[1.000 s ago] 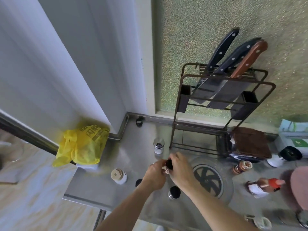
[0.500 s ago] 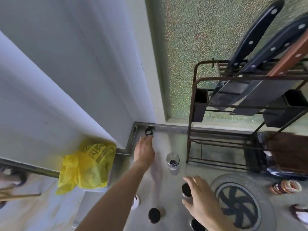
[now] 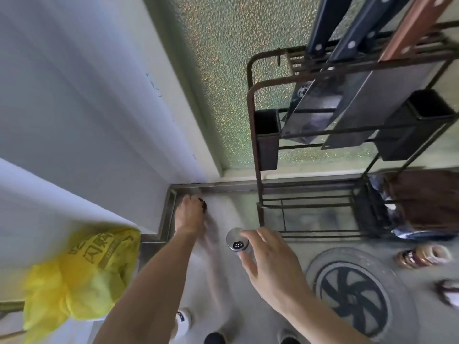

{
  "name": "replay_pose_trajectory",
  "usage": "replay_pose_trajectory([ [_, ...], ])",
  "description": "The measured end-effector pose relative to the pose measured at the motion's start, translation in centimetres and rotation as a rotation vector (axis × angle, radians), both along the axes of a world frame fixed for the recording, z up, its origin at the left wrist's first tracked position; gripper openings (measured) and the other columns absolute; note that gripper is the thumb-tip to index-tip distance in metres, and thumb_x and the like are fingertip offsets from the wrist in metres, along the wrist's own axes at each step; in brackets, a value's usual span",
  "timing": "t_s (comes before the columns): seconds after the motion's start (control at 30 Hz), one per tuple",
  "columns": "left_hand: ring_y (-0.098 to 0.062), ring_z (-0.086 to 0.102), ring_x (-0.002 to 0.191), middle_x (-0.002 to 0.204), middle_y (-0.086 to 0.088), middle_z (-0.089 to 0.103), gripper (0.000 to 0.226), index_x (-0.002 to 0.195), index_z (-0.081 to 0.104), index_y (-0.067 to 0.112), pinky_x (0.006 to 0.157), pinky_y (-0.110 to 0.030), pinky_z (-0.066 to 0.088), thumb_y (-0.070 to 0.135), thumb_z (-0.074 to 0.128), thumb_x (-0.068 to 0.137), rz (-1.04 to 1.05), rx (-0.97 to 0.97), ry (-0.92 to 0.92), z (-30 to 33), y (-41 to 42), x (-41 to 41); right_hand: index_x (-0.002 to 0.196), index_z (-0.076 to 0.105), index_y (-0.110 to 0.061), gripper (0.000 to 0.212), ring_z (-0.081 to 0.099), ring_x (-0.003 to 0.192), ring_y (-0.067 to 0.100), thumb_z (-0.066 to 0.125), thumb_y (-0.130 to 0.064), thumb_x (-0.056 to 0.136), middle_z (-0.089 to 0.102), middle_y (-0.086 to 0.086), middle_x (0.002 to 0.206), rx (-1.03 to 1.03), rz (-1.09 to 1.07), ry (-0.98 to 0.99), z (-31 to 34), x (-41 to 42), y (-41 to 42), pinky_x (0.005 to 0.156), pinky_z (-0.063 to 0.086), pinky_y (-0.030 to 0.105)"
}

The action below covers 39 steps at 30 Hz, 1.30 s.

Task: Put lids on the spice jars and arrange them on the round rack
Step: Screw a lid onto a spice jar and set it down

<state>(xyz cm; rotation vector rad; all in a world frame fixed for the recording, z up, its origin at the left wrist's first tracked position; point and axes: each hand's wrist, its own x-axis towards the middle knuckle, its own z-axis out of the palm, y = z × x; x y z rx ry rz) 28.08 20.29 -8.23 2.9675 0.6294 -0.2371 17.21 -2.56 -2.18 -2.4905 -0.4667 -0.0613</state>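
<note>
My left hand (image 3: 190, 216) reaches into the counter's back left corner, and its fingertips close over a small black lid (image 3: 203, 204) that is mostly hidden. A glass spice jar with a silver shaker lid (image 3: 236, 242) stands on the steel counter (image 3: 223, 281). My right hand (image 3: 269, 261) holds it between index finger and thumb. The round rack (image 3: 355, 294), black with spokes, lies to the right. At the bottom edge are a white jar (image 3: 183, 321) and two black-topped jars (image 3: 214, 338) (image 3: 288, 340).
A dark metal knife rack (image 3: 258, 145) with several knives stands at the back right, close to the silver-lidded jar. A yellow plastic bag (image 3: 82, 274) hangs at the left. A brown cloth (image 3: 422, 199) and a lying bottle (image 3: 422, 254) are at the right.
Both hands left the jar held in front of me. My left hand reached back to the corner lid, my right hand moved up to the silver-lidded jar, and the view moved closer.
</note>
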Motion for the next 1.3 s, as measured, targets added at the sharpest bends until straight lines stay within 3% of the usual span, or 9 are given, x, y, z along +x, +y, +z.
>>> replay_pose_trajectory([
  [0.23,-0.030,0.065,0.088,0.097,-0.010,0.069,0.015,0.089,0.074,0.010,0.070,-0.032,0.045,0.018,0.063,0.090,0.015,-0.152,-0.211,5.0,-1.2,-6.4,0.123,0.058,-0.028,0.028,0.058,0.105,0.011,0.057,-0.041,0.098,0.061,-0.010,0.111,0.123,-0.005,0.193,2.2,-1.4,-1.0,0.085,0.047,0.021],
  [0.4,-0.003,0.073,0.077,0.086,0.011,0.075,0.005,0.081,0.077,0.020,0.072,-0.027,0.060,0.025,0.080,0.081,-0.071,-0.521,-0.398,13.8,-7.3,-14.6,0.127,0.056,-0.038,0.031,0.066,0.092,0.000,0.057,-0.047,0.098,0.063,-0.023,0.108,0.517,-0.103,0.528,8.2,-4.3,-4.3,0.080,0.052,0.014],
  [0.47,0.003,0.072,0.079,0.090,0.015,0.074,0.005,0.081,0.077,0.023,0.075,-0.018,0.058,0.024,0.082,0.080,-0.108,-0.644,-0.380,17.2,-11.0,-17.6,0.129,0.054,-0.043,0.033,0.073,0.089,0.005,0.059,-0.049,0.097,0.067,-0.019,0.113,0.702,-0.149,0.640,10.2,-5.9,-6.3,0.084,0.059,0.025],
  [0.57,0.007,0.071,0.080,0.088,0.019,0.074,0.006,0.081,0.077,0.025,0.074,-0.007,0.053,0.023,0.083,0.079,-0.206,-0.756,-0.303,19.6,-17.2,-20.2,0.129,0.059,-0.034,0.032,0.077,0.085,0.015,0.065,-0.032,0.097,0.073,-0.005,0.109,0.923,-0.261,0.680,11.5,-8.5,-10.6,0.079,0.064,0.033],
  [0.73,0.008,0.071,0.076,0.083,0.018,0.076,0.005,0.078,0.078,0.024,0.076,-0.013,0.057,0.023,0.083,0.079,-0.360,-0.892,-0.249,20.1,-27.4,-21.2,0.120,0.067,-0.008,0.026,0.076,0.091,0.024,0.066,-0.006,0.095,0.075,0.013,0.105,1.092,-0.424,0.626,12.3,-11.0,-20.3,0.077,0.063,0.033],
  [0.9,0.002,0.072,0.082,0.087,0.012,0.076,0.021,0.090,0.071,0.023,0.082,-0.020,0.059,0.019,0.085,0.076,-0.387,-1.057,-0.102,17.9,-36.0,-21.0,0.109,0.072,-0.015,0.024,0.075,0.091,0.021,0.076,-0.006,0.086,0.073,0.011,0.104,0.947,-0.526,0.540,11.7,-12.2,-29.8,0.073,0.062,0.030],
  [1.03,-0.009,0.063,0.101,0.113,0.009,0.063,0.060,0.126,0.054,0.022,0.094,-0.029,0.054,0.022,0.085,0.074,-0.544,-0.833,0.108,13.8,-40.7,-22.0,0.102,0.069,-0.030,0.031,0.070,0.093,0.013,0.083,-0.015,0.080,0.073,-0.009,0.100,0.584,-0.518,0.462,9.4,-14.2,-36.1,0.076,0.059,0.024],
  [1.13,-0.016,0.058,0.113,0.125,0.003,0.060,0.068,0.130,0.049,0.022,0.098,-0.034,0.050,0.026,0.084,0.073,-0.512,-0.743,0.200,9.7,-43.2,-23.5,0.099,0.064,-0.039,0.041,0.070,0.090,0.006,0.084,-0.012,0.076,0.071,-0.010,0.104,0.377,-0.454,0.513,6.6,-15.4,-38.5,0.075,0.054,0.012],
  [1.3,-0.020,0.064,0.109,0.118,0.003,0.067,0.059,0.122,0.051,0.023,0.090,-0.033,0.049,0.023,0.080,0.071,-0.431,-0.694,0.160,4.2,-46.2,-25.3,0.108,0.065,-0.036,0.043,0.064,0.100,0.007,0.079,-0.014,0.075,0.066,-0.012,0.107,0.122,-0.324,0.478,3.0,-15.6,-38.9,0.093,0.055,0.031],
])
